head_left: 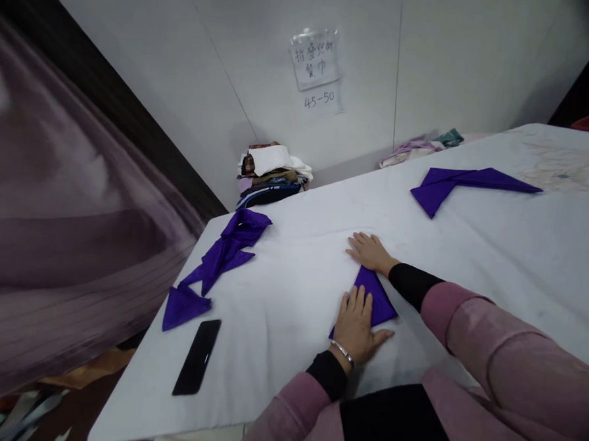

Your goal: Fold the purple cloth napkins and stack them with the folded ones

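Note:
A purple cloth napkin (380, 299), folded into a triangle, lies on the white-covered table (292, 266) in front of me. My left hand (358, 322) rests flat across its near left part, fingers stretched out, with a silver bracelet at the wrist. At the napkin's far tip is my right hand (370, 252), palm down with the fingers spread, partly covering that tip and the white cloth beyond. Neither hand grips anything. Part of the napkin is hidden under both hands.
Crumpled purple cloths (228, 250) and a black phone (197, 357) lie on the left side. A folded purple cloth (467, 180) is at the far right. Stacked clothes (272, 173) stand behind the table by the wall, below a handwritten sign (316, 58). A curtain (76, 235) hangs at left.

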The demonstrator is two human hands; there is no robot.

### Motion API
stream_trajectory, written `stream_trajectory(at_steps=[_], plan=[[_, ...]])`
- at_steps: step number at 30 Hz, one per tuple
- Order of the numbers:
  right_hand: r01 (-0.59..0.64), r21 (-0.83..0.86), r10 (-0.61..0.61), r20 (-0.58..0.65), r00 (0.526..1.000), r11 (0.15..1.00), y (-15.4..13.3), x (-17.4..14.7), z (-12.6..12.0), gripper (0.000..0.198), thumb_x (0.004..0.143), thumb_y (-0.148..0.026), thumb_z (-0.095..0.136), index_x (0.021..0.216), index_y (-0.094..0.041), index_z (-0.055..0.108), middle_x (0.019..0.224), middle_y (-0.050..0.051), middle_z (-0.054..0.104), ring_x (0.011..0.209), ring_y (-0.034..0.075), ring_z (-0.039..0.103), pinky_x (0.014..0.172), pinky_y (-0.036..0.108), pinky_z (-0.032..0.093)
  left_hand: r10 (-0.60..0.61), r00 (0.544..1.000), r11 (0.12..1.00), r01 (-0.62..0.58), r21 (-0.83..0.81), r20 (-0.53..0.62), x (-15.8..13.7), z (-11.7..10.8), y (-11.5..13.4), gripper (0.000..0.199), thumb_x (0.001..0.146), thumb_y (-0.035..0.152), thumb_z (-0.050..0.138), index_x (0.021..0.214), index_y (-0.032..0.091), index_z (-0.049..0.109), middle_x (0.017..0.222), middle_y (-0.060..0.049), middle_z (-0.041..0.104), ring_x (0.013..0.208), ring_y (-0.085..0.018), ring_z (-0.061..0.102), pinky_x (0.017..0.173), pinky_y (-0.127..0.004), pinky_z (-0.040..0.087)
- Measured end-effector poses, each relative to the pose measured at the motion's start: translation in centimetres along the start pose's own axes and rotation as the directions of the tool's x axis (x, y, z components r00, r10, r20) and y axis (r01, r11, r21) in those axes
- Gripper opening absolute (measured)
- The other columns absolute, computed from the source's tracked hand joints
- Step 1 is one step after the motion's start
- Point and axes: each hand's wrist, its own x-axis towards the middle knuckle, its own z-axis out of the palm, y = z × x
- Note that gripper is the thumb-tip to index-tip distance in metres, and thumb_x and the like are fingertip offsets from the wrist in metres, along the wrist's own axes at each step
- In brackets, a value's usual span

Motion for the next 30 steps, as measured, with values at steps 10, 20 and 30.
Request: stream_trajectory(at_steps=[10, 20, 30], plan=[[0.231, 0.182, -0.244, 0.055, 0.968, 0.956, -7.9, -8.8, -0.8, 0.071, 0.089, -0.063, 0.019, 0.144, -0.018, 0.024, 0.151, 0.012, 0.018, 0.138, 0.025, 0.009, 0.11, 0.048, 0.007, 0.008, 0.996, 0.997, -0.015, -0.077, -0.084, 0.0, 0.9, -0.1, 0.073, 0.084, 0.062, 0.038, 0.14, 0.016, 0.032, 0.143, -0.012, 0.038, 0.135, -0.033, 0.022, 0.109, -0.055, 0.019], [0.229, 0.202, -0.248, 0.073, 0.966, 0.952, -7.5, -11.0, 0.1, 0.067, 0.09, -0.06, 0.026, 0.144, -0.021, 0.025, 0.151, 0.01, 0.017, 0.139, 0.025, 0.007, 0.11, 0.046, 0.01, 0.008, 0.999, 0.994, -0.012, -0.109, -0.037, 0.2, -0.2, 0.1, 0.071, 0.083, 0.061, 0.041, 0.141, 0.021, 0.031, 0.144, -0.007, 0.036, 0.132, -0.03, 0.028, 0.111, -0.053, 0.017], [-0.028, 0.294, 0.102, -0.239, 0.966, 0.956, -2.8, -10.5, -0.9, 0.046, 0.086, -0.046, 0.044, 0.117, -0.014, 0.057, 0.139, 0.015, 0.041, 0.133, 0.027, 0.026, 0.107, 0.045, 0.024, 0.009, 1.0, 1.0, -0.009, -0.012, 0.008, 0.2, -0.2, 0.0, 0.082, 0.084, 0.067, 0.027, 0.141, 0.009, 0.027, 0.148, -0.015, 0.026, 0.138, -0.029, 0.013, 0.111, -0.051, 0.016]])
